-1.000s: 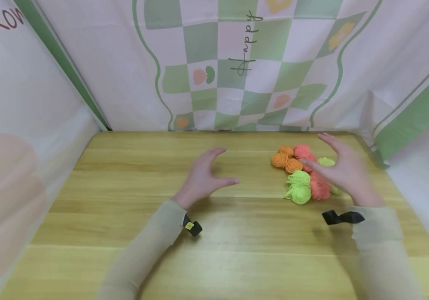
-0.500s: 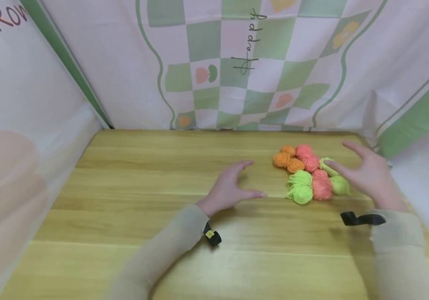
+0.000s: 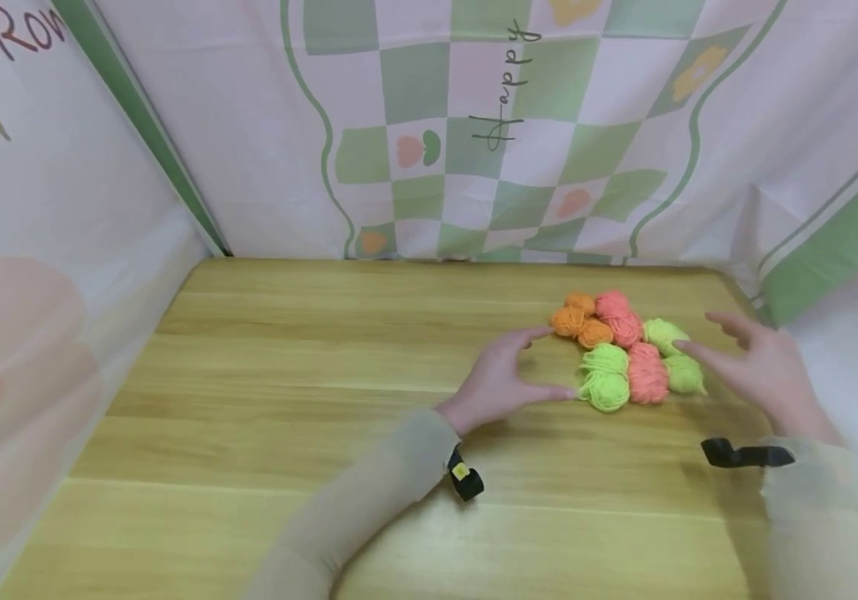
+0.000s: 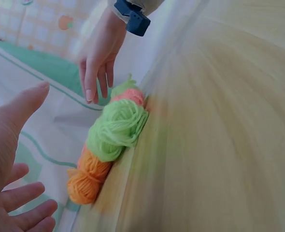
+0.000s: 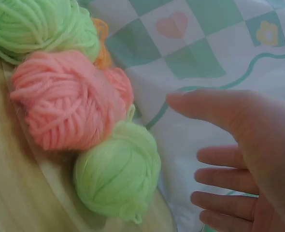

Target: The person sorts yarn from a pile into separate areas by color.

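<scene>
A cluster of small yarn balls lies at the right of the tabletop in the head view: orange yarn (image 3: 577, 322) at the back left, pink yarn (image 3: 648, 373) in the middle, bright green yarn (image 3: 605, 379) at front left, yellow-green yarn (image 3: 684, 375) at the right. My left hand (image 3: 502, 379) is at the cluster's left side, thumb and fingers spread, thumb tip close by the bright green yarn; contact cannot be told. On the opposite side, my right hand (image 3: 770, 371) has its thumb apart from its fingers. The right wrist view shows a gap between that hand (image 5: 258, 159) and the yellow-green ball (image 5: 118, 171).
The wooden tabletop (image 3: 286, 375) stretches left and forward of the yarn. A printed cloth (image 3: 474, 125) with green checks hangs behind it, and pale cloth (image 3: 38, 333) flanks the left side. Each wrist wears a black strap (image 3: 747, 454).
My left hand has moved right, up to the yarn cluster. My right hand has shifted right and slightly nearer, from over the yarn to its right side. The yarn stays put on the table.
</scene>
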Available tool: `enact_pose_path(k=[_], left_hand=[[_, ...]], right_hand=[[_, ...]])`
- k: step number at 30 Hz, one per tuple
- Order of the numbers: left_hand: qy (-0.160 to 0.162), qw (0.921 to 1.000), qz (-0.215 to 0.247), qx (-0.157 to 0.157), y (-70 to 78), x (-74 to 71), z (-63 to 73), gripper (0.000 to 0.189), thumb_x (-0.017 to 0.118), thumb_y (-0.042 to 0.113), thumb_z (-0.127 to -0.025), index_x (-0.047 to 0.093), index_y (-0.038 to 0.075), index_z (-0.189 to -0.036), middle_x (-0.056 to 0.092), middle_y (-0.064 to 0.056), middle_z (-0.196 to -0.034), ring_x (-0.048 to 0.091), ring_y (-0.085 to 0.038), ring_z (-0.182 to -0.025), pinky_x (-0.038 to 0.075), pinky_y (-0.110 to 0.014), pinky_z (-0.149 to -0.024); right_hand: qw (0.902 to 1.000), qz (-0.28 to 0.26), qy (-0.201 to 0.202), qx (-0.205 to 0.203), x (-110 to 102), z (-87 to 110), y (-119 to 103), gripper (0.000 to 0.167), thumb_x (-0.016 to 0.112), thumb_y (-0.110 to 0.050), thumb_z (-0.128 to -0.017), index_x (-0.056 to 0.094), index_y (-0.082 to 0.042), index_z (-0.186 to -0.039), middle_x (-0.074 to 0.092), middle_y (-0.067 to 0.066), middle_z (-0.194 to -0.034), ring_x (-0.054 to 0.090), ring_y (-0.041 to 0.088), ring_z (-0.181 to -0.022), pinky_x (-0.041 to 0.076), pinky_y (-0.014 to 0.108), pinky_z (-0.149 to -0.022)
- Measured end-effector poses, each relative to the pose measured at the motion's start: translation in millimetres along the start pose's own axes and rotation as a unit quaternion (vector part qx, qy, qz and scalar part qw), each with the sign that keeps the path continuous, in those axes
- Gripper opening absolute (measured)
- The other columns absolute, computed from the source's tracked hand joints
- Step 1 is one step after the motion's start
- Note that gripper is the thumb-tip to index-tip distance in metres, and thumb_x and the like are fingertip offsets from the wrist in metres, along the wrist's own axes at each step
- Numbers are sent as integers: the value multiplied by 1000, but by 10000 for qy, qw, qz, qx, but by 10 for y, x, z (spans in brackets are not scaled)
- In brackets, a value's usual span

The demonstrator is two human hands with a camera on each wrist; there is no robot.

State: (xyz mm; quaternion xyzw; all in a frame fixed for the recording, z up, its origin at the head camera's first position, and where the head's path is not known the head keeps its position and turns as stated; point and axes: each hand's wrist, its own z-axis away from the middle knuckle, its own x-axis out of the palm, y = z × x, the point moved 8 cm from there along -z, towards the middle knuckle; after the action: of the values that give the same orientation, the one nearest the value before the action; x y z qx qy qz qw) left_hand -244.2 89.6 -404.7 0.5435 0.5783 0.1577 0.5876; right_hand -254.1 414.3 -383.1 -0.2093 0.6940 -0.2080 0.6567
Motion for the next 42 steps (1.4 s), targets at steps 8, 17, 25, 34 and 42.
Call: enact_pose_path(k=[8, 17, 25, 34, 42], left_hand=[[-173, 9993, 220, -259, 40, 287, -98, 90, 90, 46, -75, 50, 16, -149, 53, 6, -146, 55, -17, -125, 46, -24, -99], [-145, 9990, 33, -431, 58, 561, -179, 89, 90, 49, -73, 53, 19, -148, 55, 8, -143, 55, -8, -121, 44, -18, -97], [-364, 9925, -1024, -565, 116, 737, -280, 89, 84, 59, -77, 48, 25, -150, 49, 15, -145, 44, -1, -131, 35, -20, -108], [-233, 9911, -1064, -766, 95, 803, -331, 84, 88, 48, -77, 51, 21, -147, 54, 12, -142, 48, -2, -128, 36, -19, -107], [-246, 9934, -644, -916, 23, 823, -326, 68, 85, 23, -83, 55, 19, -143, 57, 11, -139, 51, -4, -125, 39, -17, -103]], right_hand=[[9998, 9, 98, -171, -6, 159, 106, 67, 77, -43, -91, 58, 1, -138, 58, 31, -134, 56, 49, -113, 37, 6, -69], [9992, -280, -154, -239, 111, 198, 144, 62, 82, -36, -88, 62, 1, -134, 61, 32, -127, 57, -8, -87, 52, 17, -64], [9989, -238, -330, -251, 200, 209, 154, 65, 85, -35, -86, 61, -1, -136, 61, 33, -126, 57, -8, -85, 55, 21, -63], [9985, -133, -457, -268, 275, 212, 171, 67, 82, -39, -87, 59, 0, -137, 59, 35, -127, 66, 35, -98, 53, 20, -65], [9987, -89, -373, -341, 266, 210, 157, 66, 83, -38, -87, 61, 1, -135, 62, 35, -124, 66, 18, -90, 53, 20, -65]])
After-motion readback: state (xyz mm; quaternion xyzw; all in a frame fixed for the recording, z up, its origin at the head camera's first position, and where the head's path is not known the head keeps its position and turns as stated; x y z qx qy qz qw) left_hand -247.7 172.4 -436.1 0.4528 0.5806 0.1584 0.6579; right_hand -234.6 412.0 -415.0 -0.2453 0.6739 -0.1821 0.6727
